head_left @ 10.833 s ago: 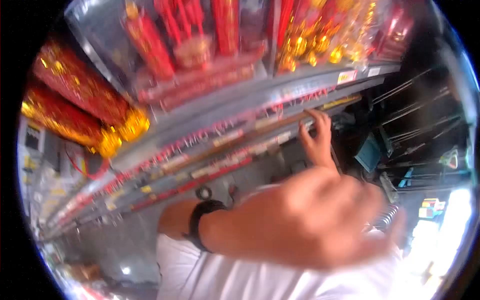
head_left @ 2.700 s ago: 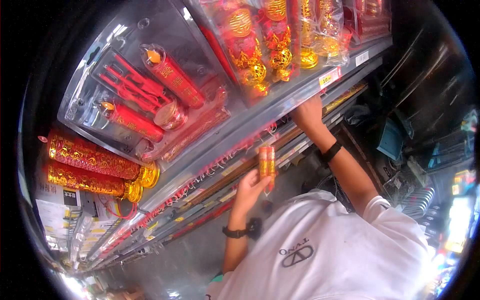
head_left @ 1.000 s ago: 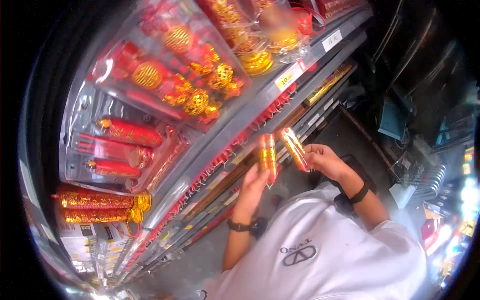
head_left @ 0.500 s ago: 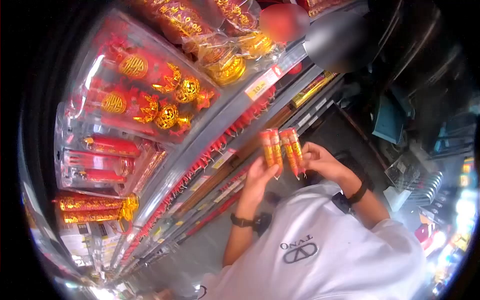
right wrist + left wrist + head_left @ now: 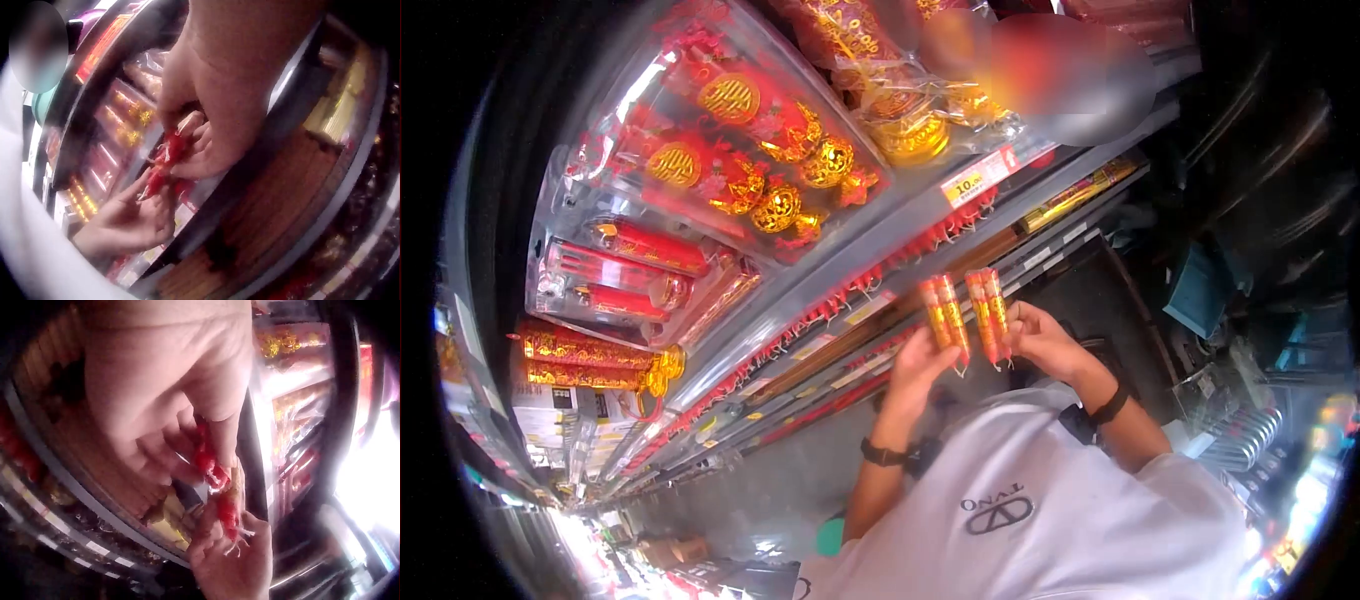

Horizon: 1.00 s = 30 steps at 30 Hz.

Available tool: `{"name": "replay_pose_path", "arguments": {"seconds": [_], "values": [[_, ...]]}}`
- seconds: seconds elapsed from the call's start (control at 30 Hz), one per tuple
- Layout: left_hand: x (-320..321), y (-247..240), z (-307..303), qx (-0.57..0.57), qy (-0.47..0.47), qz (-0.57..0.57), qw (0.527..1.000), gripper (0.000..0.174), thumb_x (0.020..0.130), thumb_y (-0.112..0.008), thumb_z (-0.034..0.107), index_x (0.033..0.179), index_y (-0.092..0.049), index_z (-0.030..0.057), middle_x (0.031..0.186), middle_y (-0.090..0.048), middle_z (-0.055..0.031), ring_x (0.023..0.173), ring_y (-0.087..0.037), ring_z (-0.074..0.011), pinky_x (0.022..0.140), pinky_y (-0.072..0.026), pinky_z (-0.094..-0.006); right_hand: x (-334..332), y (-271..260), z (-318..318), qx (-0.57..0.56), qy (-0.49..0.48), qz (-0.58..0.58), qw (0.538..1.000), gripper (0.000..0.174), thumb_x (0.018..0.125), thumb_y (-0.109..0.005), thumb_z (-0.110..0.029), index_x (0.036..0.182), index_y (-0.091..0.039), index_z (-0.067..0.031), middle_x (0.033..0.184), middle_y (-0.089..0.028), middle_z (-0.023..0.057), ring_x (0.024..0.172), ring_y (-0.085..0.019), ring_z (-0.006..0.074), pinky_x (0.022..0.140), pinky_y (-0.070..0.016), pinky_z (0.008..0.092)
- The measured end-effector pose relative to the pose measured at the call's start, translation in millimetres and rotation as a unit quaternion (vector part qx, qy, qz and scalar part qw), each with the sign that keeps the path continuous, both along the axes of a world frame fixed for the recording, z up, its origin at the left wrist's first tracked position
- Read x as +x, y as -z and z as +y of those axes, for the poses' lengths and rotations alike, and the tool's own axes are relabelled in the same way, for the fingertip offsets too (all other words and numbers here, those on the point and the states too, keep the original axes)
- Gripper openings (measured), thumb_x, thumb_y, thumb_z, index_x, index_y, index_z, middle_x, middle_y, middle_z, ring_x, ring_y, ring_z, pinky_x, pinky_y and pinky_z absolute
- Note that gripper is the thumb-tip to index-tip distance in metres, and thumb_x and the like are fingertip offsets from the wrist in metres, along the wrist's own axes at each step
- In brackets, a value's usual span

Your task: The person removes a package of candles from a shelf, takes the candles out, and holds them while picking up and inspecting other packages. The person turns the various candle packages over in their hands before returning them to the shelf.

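In the head view my left hand (image 5: 915, 368) pinches a pair of red and gold candles (image 5: 945, 318) with white wicks at the lower end. Close to its right, my right hand (image 5: 1043, 340) grips a second pair of the same kind (image 5: 988, 315). The two pairs stand side by side, nearly upright, with a narrow gap between them. In the left wrist view my left hand (image 5: 169, 381) curls round red ends (image 5: 205, 456), and my right hand (image 5: 234, 565) lies below. The right wrist view shows my right hand (image 5: 219, 119) around red ends with white wicks (image 5: 172, 150).
A grey shelf with a price tag (image 5: 978, 180) holds boxed red candle sets (image 5: 635, 265) and clear-wrapped gold and red ornaments (image 5: 730, 130). Red items with white strings (image 5: 840, 300) line the tier below. A blue bin (image 5: 1197, 290) is at the right.
Earlier my right hand reached under the shelf while the left held one pair. It then brought out a second pair, which moved beside the first and tilted more upright. The shelf view has shifted slightly.
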<state>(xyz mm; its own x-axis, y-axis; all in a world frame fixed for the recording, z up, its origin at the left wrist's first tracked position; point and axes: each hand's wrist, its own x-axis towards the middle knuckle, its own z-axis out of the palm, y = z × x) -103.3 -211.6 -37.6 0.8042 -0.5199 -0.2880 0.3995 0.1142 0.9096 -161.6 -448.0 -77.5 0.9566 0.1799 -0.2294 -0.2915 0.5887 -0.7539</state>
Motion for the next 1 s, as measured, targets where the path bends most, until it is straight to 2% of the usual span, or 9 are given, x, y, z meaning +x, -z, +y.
{"name": "replay_pose_path", "arguments": {"seconds": [0.13, 0.33, 0.37, 0.47, 0.5, 0.8, 1.0], "values": [[-1.6, -0.4, 7.7, 0.009, 0.006, 0.0, 1.0, 0.036, 0.095, -0.066, 0.004, 0.129, -0.055, -0.0004, 0.116, -0.067, -0.0076, 0.101, -0.065, -0.0148, 0.091, -0.0513, -0.0302, -0.4, -7.4, 8.5, -0.029, 0.002, 0.001, 1.0, 0.016, 0.088, -0.06, -0.007, 0.102, -0.052, -0.0053, 0.09, -0.06, 0.0004, 0.085, -0.059, 0.0087, 0.077, -0.0493, 0.0246], [1.6, -15.6, 21.8, -0.011, 0.044, -0.001, 0.999, 0.043, 0.093, -0.071, 0.009, 0.132, -0.054, 0.0008, 0.12, -0.066, -0.0056, 0.105, -0.063, -0.0128, 0.091, -0.0511, -0.0294, -7.8, -17.3, 36.2, 0.024, 0.067, 0.001, 0.997, 0.016, 0.091, -0.062, -0.008, 0.104, -0.052, -0.0059, 0.098, -0.061, 0.0021, 0.088, -0.061, 0.0117, 0.081, -0.0512, 0.0276], [2.4, -23.3, 31.2, -0.012, 0.046, -0.003, 0.999, 0.045, 0.093, -0.072, 0.01, 0.133, -0.054, 0.001, 0.12, -0.066, -0.0053, 0.106, -0.063, -0.0125, 0.092, -0.0511, -0.0291, -12.7, -27.3, 48.3, 0.044, 0.068, 0.0, 0.997, 0.016, 0.094, -0.064, -0.011, 0.105, -0.053, -0.0068, 0.102, -0.061, 0.0022, 0.092, -0.063, 0.0126, 0.085, -0.0525, 0.0294], [2.4, -21.3, 56.8, -0.008, 0.054, -0.002, 0.998, 0.05, 0.091, -0.074, 0.01, 0.136, -0.053, 0.001, 0.122, -0.066, -0.0053, 0.109, -0.063, -0.0122, 0.094, -0.0512, -0.0286, -14.5, -23.8, 74.2, 0.041, 0.079, 0.013, 0.996, 0.021, 0.097, -0.067, -0.022, 0.104, -0.051, -0.0095, 0.102, -0.061, 0.003, 0.093, -0.063, 0.0139, 0.085, -0.0529, 0.0322], [2.7, -19.4, 67.0, -0.01, 0.057, -0.006, 0.998, 0.05, 0.091, -0.074, 0.009, 0.136, -0.053, 0.0009, 0.123, -0.066, -0.0055, 0.109, -0.063, -0.0123, 0.094, -0.0513, -0.0286, -13.9, -21.0, 81.3, 0.04, 0.068, 0.017, 0.997, 0.017, 0.097, -0.064, -0.016, 0.106, -0.052, -0.0071, 0.103, -0.059, 0.0014, 0.094, -0.062, 0.0118, 0.087, -0.0531, 0.0299], [-2.7, 0.0, 154.6, -0.066, 0.015, 0.015, 0.998, 0.047, 0.092, -0.072, 0.004, 0.135, -0.053, 0.0005, 0.122, -0.067, -0.0058, 0.106, -0.064, -0.013, 0.093, -0.0519, -0.0294, -2.0, -20.7, 165.8, 0.015, 0.051, 0.024, 0.998, 0.017, 0.093, -0.061, -0.007, 0.107, -0.051, -0.0065, 0.1, -0.058, 0.0014, 0.091, -0.061, 0.0104, 0.085, -0.0526, 0.0275], [-4.5, 24.5, 209.6, -0.077, 0.01, 0.003, 0.997, 0.047, 0.094, -0.07, 0.006, 0.136, -0.052, 0.0008, 0.121, -0.067, -0.0056, 0.106, -0.064, -0.0131, 0.094, -0.0516, -0.0297, 3.9, -24.6, 220.5, -0.063, 0.049, -0.002, 0.997, 0.021, 0.092, -0.068, -0.012, 0.105, -0.052, -0.0064, 0.099, -0.062, 0.0041, 0.09, -0.063, 0.0124, 0.083, -0.053, 0.0284]]}}
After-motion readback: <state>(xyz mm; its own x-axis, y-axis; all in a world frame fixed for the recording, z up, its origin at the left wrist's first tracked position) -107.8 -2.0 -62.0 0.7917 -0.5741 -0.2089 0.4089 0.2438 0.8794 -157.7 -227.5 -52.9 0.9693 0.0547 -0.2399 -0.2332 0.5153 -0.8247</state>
